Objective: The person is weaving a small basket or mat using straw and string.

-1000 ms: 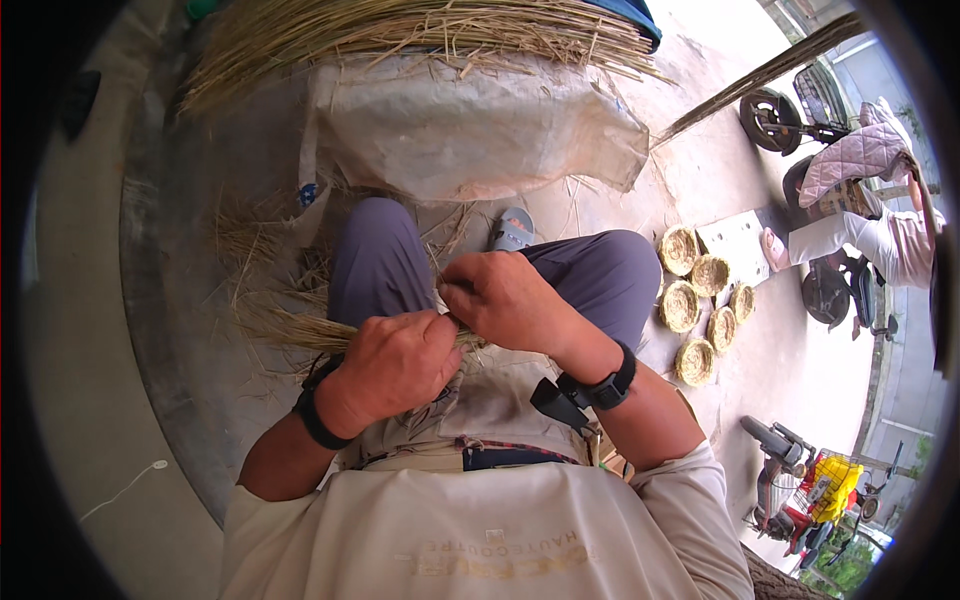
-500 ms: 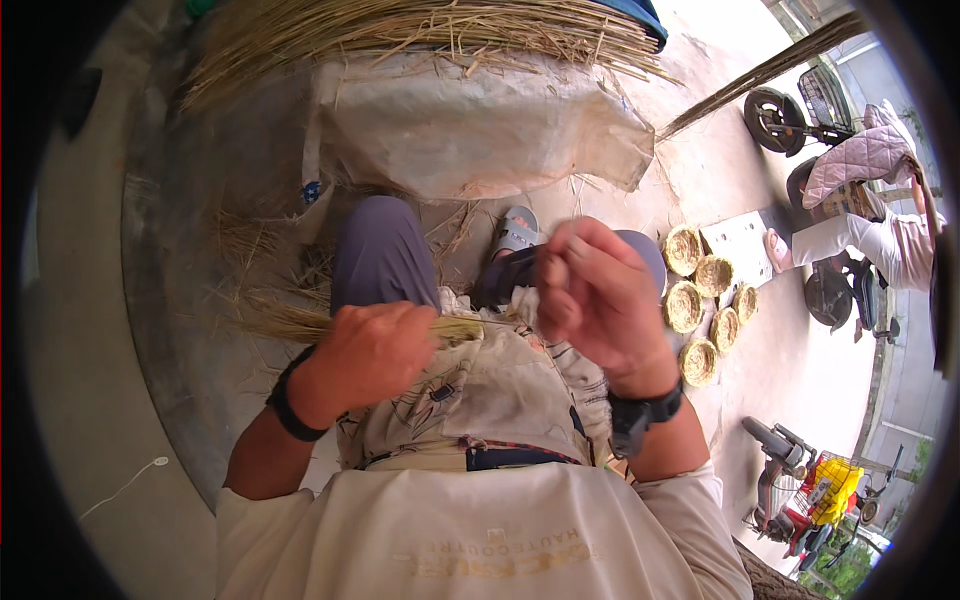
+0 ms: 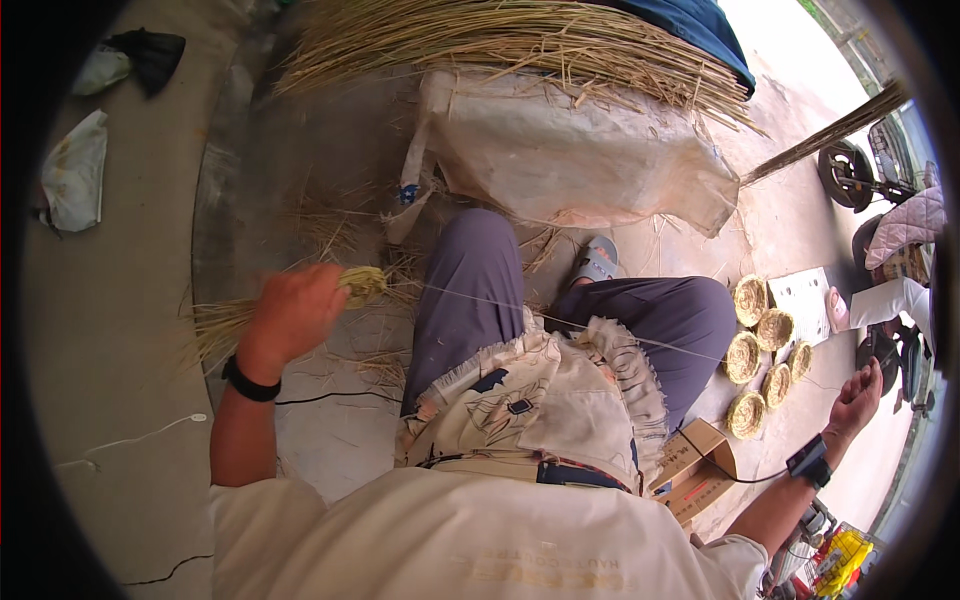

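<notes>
My left hand (image 3: 292,312) is closed round a straw bundle (image 3: 362,284), out over the floor left of my knees; loose stalks trail leftward from it. A thin pale string (image 3: 640,338) runs from the bundle's tied-looking head across my grey trousered legs (image 3: 465,270) toward my right hand (image 3: 852,405). That hand, far out to the right, is closed with finger and thumb pinching the string. A patterned, frilled apron (image 3: 525,405) covers my lap.
A long straw pile (image 3: 470,45) lies beyond a pale sheet (image 3: 580,150). Right of me are several round straw baskets (image 3: 742,356), a cardboard box (image 3: 690,465), leaning stalks (image 3: 820,135), scooters (image 3: 845,175) and another person's white-clad leg (image 3: 885,305). Bags (image 3: 75,170) and cords lie left.
My hands, together at my lap a second ago, have spread wide: left with the bundle leftward, right far rightward, stretching the string. The view has shifted, showing the box.
</notes>
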Demonstrator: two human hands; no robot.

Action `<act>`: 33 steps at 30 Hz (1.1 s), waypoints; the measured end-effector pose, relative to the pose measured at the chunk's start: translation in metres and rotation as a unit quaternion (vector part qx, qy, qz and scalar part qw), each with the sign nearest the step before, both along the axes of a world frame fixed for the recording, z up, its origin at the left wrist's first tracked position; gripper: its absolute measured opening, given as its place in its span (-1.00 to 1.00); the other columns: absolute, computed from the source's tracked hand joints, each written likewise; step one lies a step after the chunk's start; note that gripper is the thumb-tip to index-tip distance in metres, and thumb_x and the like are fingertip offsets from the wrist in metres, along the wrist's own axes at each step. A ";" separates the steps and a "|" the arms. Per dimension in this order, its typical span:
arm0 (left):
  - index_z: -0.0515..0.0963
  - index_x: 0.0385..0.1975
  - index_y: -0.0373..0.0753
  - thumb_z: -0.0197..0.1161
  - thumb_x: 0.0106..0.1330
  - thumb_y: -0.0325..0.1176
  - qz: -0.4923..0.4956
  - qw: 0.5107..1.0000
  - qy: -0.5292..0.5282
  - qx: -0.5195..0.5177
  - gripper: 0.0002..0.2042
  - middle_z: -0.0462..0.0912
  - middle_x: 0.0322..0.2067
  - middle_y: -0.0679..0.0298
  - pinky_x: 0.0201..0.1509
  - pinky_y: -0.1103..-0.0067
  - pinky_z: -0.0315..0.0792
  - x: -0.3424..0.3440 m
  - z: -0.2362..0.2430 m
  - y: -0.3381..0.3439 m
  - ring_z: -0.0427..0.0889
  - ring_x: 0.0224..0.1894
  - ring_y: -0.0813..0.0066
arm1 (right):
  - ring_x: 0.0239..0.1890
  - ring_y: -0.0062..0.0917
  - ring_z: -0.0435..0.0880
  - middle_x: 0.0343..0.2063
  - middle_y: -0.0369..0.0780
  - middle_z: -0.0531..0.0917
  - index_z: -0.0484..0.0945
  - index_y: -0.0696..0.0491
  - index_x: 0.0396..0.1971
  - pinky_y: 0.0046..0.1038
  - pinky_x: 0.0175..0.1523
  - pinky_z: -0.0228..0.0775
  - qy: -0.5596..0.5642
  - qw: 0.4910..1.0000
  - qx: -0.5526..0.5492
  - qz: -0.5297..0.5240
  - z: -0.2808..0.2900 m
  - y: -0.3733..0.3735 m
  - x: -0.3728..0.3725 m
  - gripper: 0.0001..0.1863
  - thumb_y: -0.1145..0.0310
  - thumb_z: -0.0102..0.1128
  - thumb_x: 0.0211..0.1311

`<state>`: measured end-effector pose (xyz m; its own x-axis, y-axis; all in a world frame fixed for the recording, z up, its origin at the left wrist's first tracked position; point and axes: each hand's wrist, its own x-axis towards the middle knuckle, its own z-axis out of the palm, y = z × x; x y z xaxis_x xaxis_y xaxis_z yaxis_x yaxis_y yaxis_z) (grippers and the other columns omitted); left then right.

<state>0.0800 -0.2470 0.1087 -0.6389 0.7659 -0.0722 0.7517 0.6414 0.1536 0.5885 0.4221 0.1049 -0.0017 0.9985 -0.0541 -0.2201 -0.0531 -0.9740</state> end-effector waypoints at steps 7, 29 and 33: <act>0.65 0.02 -0.27 0.33 0.35 -0.35 -0.154 0.959 -0.220 0.093 -0.72 0.77 -0.29 0.02 -0.19 0.20 0.63 0.074 -0.017 0.082 0.76 -0.27 -0.05 | -0.08 -0.59 0.71 -0.04 -0.18 0.78 0.63 0.17 0.18 -0.47 0.04 0.56 -0.122 0.824 0.102 0.544 -0.013 -0.245 -0.218 -0.66 0.50 0.14 0.48; 0.63 0.17 -0.31 0.25 0.37 -0.33 -0.239 0.898 -0.360 0.078 -0.60 0.78 -0.25 -0.02 -0.17 0.17 0.61 0.114 -0.035 0.131 0.76 -0.24 -0.07 | -0.47 -0.63 0.50 -0.51 -0.38 0.55 0.73 0.14 -0.05 -0.51 -0.41 0.34 0.136 0.662 -0.432 0.597 -0.092 -0.309 -0.257 -0.61 0.09 0.17 0.63; 0.63 0.10 -0.31 0.25 0.41 -0.30 -0.216 0.898 -0.367 0.106 -0.66 0.77 -0.22 -0.06 -0.14 0.13 0.60 0.114 -0.045 0.124 0.74 -0.18 -0.13 | -0.54 -0.51 0.52 -0.62 -0.31 0.60 0.80 0.16 -0.23 -0.45 -0.39 0.40 -0.168 0.658 -0.174 0.713 -0.089 -0.324 -0.256 -0.57 0.03 0.29 0.52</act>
